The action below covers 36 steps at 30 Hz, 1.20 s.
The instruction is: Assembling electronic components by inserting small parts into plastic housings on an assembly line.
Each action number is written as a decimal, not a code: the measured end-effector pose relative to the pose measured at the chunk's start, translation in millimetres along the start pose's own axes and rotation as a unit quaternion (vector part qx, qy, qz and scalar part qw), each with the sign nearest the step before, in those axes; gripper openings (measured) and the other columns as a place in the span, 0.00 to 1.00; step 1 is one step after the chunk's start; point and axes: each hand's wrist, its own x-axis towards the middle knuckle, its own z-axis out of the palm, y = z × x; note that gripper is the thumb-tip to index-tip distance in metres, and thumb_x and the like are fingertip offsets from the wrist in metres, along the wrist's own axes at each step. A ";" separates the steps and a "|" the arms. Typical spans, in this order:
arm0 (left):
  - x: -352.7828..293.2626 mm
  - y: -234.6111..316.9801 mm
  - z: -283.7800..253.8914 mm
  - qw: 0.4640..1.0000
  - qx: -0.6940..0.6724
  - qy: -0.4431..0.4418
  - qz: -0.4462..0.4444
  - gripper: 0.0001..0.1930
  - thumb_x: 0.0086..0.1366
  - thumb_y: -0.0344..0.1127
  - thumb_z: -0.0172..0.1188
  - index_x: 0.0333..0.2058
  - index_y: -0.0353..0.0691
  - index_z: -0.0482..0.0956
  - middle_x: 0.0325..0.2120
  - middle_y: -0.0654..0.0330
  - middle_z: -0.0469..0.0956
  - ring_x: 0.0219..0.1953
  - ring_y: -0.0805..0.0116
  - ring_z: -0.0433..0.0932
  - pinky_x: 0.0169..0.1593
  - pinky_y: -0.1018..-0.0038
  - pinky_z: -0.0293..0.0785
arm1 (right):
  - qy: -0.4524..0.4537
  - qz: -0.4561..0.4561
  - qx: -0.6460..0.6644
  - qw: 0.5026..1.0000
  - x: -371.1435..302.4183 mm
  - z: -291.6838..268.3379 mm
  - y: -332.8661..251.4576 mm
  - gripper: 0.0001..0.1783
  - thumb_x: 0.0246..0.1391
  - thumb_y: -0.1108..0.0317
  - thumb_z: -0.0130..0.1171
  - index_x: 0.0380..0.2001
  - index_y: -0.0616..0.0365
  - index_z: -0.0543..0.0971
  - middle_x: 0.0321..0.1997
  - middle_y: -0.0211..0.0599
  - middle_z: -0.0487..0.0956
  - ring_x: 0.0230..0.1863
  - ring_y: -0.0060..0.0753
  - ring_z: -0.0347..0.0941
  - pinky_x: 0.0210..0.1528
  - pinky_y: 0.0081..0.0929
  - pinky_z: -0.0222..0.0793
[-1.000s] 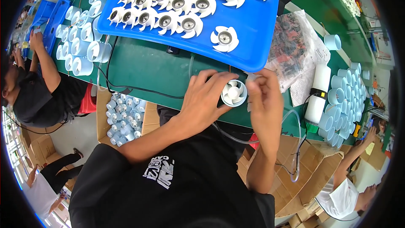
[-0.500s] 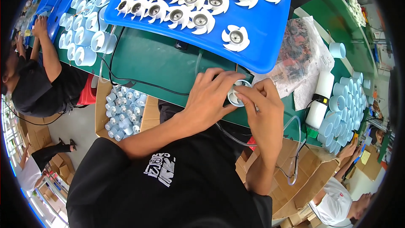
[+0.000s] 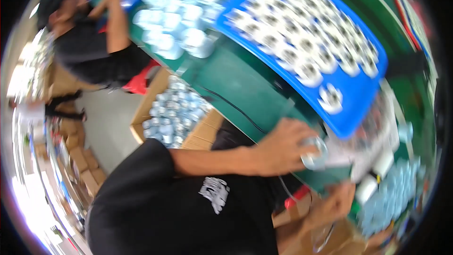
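Frame is blurring with motion; details are soft throughout.

Left hand (image 3: pixel 283 148) is sitting right of centre, forearm crossing in from the lower middle. Its fingers (image 3: pixel 302 134) are curling together around a small round white-and-metal part (image 3: pixel 314 153), clamped on it at the near edge of the green surface (image 3: pixel 236 82). The part is lying just below the lower right corner of the blue tray (image 3: pixel 358 99), close to it; touching or not, cannot tell.

Right hand (image 3: pixel 337 205) is showing lower right, below the surface edge and apart from the part. Too blurred to tell whether its fingers are apart or together, or whether they are holding anything.

Blue tray is running diagonally from upper centre to the right, filled with rows of white round parts (image 3: pixel 306 42), 1 lone piece near its lower corner. A bare green strip is lying open between the tray's left edge and the surface's near edge, with a black cable (image 3: pixel 236 108) crossing it.

A cluster of pale cylinders (image 3: pixel 174 23) is crowding the surface at upper centre. Below the surface edge, an open cardboard box (image 3: pixel 172 113) of small pale pieces is standing left of centre. More pale cylinders (image 3: pixel 394 198) are piling at lower right, hemming the hands on that side.

Another person (image 3: pixel 89 52) in dark clothing is working at upper left, well apart.
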 end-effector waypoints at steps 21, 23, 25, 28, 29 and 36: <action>140.2 -287.9 -359.4 0.893 0.259 0.167 -0.326 0.37 0.41 0.42 0.74 0.49 0.36 0.67 0.44 0.44 0.75 0.48 0.52 0.76 0.52 0.64 0.71 | 0.151 -0.032 0.068 0.986 -23.5 -5.5 -28.0 0.29 0.65 0.64 0.46 0.08 0.62 0.67 0.09 0.37 0.60 0.12 0.34 0.54 0.16 0.32 0.49; 132.6 -314.7 -375.4 0.889 0.343 0.041 -0.299 0.40 0.40 0.42 0.74 0.53 0.37 0.68 0.51 0.47 0.72 0.52 0.52 0.73 0.55 0.64 0.71 | 0.086 0.026 0.084 0.992 -40.5 -23.4 -19.7 0.21 0.60 0.63 0.51 0.15 0.63 0.74 0.16 0.43 0.71 0.20 0.40 0.67 0.25 0.34 0.65; 131.4 -340.2 -382.9 0.895 0.335 -0.079 -0.285 0.35 0.42 0.41 0.72 0.52 0.42 0.75 0.53 0.53 0.72 0.54 0.54 0.72 0.59 0.65 0.67 | 0.122 0.052 0.062 0.989 -51.6 -27.9 -10.8 0.25 0.66 0.65 0.42 0.14 0.63 0.63 0.16 0.33 0.60 0.19 0.27 0.57 0.24 0.26 0.51; 120.6 -335.3 -392.2 0.918 0.336 -0.084 -0.193 0.26 0.54 0.44 0.67 0.49 0.38 0.76 0.48 0.50 0.76 0.52 0.57 0.73 0.57 0.66 0.67 | 0.152 0.065 0.086 0.982 -51.4 -34.3 -4.6 0.23 0.61 0.71 0.45 0.11 0.65 0.69 0.16 0.43 0.66 0.17 0.38 0.61 0.19 0.32 0.54; 107.0 -330.0 -410.6 0.919 0.319 -0.069 -0.222 0.25 0.56 0.44 0.66 0.48 0.34 0.76 0.45 0.50 0.77 0.50 0.57 0.74 0.55 0.66 0.69 | 0.148 0.032 0.053 0.987 -52.4 -40.9 5.2 0.22 0.59 0.72 0.46 0.10 0.64 0.69 0.14 0.41 0.65 0.17 0.37 0.61 0.19 0.31 0.52; 121.9 -211.1 -359.8 0.964 0.242 0.087 -0.068 0.13 0.68 0.34 0.52 0.45 0.30 0.74 0.42 0.57 0.77 0.43 0.69 0.74 0.51 0.74 0.69 | 0.201 0.202 -0.106 0.953 -30.5 -103.3 47.5 0.09 0.54 0.77 0.55 0.20 0.65 0.75 0.18 0.38 0.65 0.20 0.29 0.61 0.23 0.29 0.54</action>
